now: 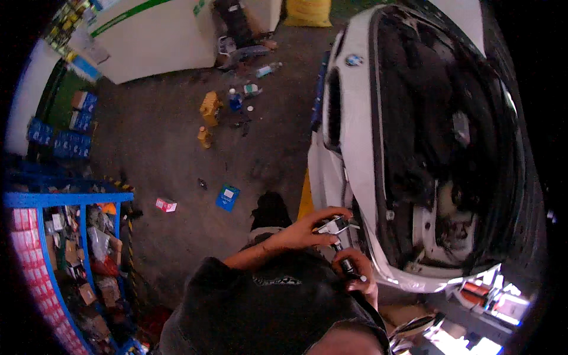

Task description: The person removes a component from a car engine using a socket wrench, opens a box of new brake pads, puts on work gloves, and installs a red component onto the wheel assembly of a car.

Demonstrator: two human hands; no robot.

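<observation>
While the right hand [359, 273] grips the dark tool handle [348, 264] near the white car's [355, 136] front edge, the left hand [312, 228], pinching the metal head [335, 226], should probably steady it squarely.

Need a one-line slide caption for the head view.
Standing at a white car's open engine bay, the left hand steadies a metal tool head while the right hand grips its dark handle.
</observation>
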